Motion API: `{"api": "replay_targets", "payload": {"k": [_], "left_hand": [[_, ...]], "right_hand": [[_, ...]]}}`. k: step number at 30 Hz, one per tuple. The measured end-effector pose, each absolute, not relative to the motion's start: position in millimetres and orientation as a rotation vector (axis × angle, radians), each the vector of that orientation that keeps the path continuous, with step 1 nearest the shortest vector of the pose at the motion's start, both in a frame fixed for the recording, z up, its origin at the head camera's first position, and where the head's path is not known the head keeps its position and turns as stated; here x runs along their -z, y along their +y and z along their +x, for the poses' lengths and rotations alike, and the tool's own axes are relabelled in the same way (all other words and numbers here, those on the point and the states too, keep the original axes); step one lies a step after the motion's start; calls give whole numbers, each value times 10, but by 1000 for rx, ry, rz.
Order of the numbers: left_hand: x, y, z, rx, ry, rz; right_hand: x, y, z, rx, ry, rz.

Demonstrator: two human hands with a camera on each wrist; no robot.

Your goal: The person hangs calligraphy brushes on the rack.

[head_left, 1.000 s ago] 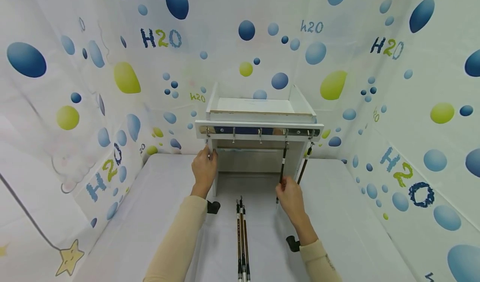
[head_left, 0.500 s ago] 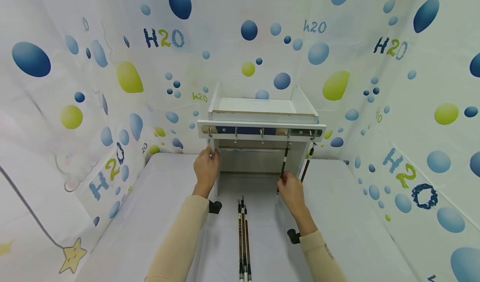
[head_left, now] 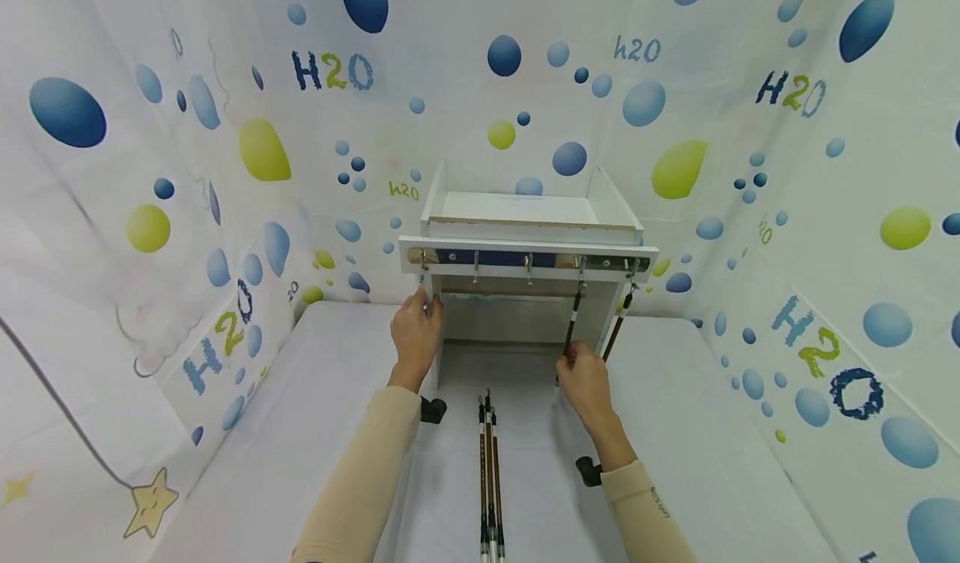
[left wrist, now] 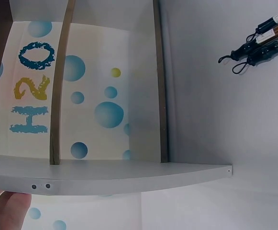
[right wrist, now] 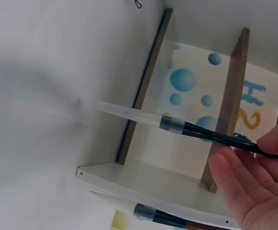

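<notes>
L hand (head_left: pixel 417 330) is raised under the L end of the hook rail (head_left: pixel 491 257), fingertips up at the leftmost hook (head_left: pixel 423 263); can't tell whether the hook is pinched or only touched. By R hand (head_left: pixel 587 380) a brush (head_left: pixel 572 321) is pinched btwn thumb & fingers; it's hung by its loop on the 4th hook from L, handle slanting down.

A 2nd brush (head_left: pixel 617 327) is hung on the rightmost hook, just beside. The two hooks btwn the L hand & the pinched brush are bare. The rail is carried across the front of a white shelf unit (head_left: pixel 615 205). Three more brushes (head_left: pixel 492 471) are laid side by side on the white table (head_left: pixel 697 430) btwn the forearms, loops toward the unit. Behind, a bubble-print backdrop (head_left: pixel 465 47) w/ "H2O" lettering is hung.

In head view the pinched brush's lower part is mostly blocked by the R hand; in R wrist view its pale tip & grey band are seen clearly, & the 2nd brush is partly hidden by the side panel (right wrist: pixel 143 187). In L wrist view the loops of the table brushes are shown close; L fingers (left wrist: pixel 14 208) are seen only in part, cut off by the panel & pic edge.
</notes>
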State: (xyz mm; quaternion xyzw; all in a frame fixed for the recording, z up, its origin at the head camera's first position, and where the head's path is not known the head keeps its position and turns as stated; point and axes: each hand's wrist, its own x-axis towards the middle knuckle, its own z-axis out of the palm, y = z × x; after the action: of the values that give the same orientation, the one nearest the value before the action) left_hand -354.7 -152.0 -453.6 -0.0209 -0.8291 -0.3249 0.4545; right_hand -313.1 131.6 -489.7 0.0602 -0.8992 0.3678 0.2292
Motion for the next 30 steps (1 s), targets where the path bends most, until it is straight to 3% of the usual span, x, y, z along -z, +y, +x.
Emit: {"api": "replay_targets", "payload": {"k": [13, 30], "left_hand": [[4550, -1522, -3564, 814, -2061, -34], [4518, -1507, -3547, 831, -2062, -28]], "right_hand": [[4847, 1305, -3011, -1055, -2469, 159], [4936, 990, -2504, -1134, -2565, 178]]}}
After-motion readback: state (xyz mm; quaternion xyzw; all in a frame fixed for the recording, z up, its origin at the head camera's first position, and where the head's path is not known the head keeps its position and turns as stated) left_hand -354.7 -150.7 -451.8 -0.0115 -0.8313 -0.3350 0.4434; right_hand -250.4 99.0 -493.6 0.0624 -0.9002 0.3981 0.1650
